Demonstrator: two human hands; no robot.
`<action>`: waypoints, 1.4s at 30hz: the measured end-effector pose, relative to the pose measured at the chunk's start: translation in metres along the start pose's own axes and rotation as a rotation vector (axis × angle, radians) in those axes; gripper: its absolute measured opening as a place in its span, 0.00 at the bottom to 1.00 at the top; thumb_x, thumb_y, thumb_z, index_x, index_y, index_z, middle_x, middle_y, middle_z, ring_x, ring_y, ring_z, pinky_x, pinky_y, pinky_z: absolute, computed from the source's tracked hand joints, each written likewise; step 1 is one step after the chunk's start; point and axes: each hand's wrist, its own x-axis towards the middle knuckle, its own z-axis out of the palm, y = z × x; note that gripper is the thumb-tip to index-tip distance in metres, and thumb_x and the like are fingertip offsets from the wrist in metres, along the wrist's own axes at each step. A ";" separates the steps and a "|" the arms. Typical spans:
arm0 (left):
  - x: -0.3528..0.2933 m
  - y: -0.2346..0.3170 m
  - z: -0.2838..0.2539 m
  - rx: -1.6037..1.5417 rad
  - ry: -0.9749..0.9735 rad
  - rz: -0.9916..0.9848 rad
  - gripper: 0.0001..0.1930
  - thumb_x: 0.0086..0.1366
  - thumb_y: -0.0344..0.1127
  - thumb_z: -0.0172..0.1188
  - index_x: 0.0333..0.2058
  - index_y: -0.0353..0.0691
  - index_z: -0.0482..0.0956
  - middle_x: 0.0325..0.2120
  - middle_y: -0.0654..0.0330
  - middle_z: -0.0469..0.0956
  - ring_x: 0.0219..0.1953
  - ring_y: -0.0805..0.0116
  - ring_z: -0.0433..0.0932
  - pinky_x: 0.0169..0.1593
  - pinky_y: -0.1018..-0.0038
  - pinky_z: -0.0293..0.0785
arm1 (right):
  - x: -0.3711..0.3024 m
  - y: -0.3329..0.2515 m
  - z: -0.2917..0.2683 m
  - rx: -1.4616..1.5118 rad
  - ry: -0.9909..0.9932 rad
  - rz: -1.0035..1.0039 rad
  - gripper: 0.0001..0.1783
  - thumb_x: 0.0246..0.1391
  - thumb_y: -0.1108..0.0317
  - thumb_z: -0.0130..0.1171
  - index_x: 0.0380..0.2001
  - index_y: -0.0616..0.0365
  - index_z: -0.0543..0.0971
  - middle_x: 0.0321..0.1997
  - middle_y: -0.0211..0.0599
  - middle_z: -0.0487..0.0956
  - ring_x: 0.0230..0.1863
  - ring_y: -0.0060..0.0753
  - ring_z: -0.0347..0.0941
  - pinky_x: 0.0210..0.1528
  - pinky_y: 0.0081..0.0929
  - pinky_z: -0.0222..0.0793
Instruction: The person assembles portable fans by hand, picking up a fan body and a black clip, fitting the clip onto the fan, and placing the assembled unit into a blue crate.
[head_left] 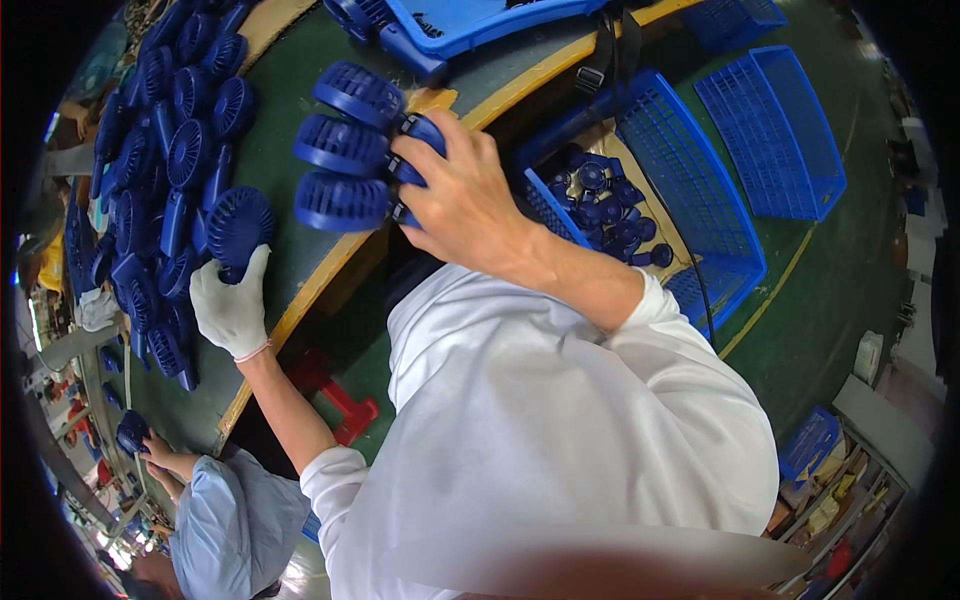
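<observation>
My right hand (462,190), bare, grips three dark blue handheld fans (342,145) by their handles. Their round slatted heads stick out to the left, stacked one above another, held over the table edge. On my left hand (230,310) is a white knit glove. Its thumb and fingers close on the lower part of one more blue handheld fan (240,222), whose round grille faces up. This fan is at the near side of a large heap of similar blue fans (188,150) on the table; my glove hides its handle.
The green worktable (275,120) has a yellow edge. A blue tray (470,28) sits at the far side. Right of me, a blue crate (690,165) contains small blue parts; another blue basket (775,135) stands beyond. A co-worker in light blue (235,515) handles a fan at lower left.
</observation>
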 end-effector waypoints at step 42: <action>0.024 0.081 -0.009 -0.490 -0.102 0.333 0.21 0.37 0.51 0.74 0.23 0.43 0.78 0.23 0.58 0.72 0.30 0.57 0.73 0.33 0.63 0.71 | 0.095 0.106 -0.067 0.270 -0.021 0.224 0.06 0.50 0.74 0.63 0.31 0.66 0.79 0.33 0.42 0.79 0.30 0.38 0.75 0.32 0.27 0.70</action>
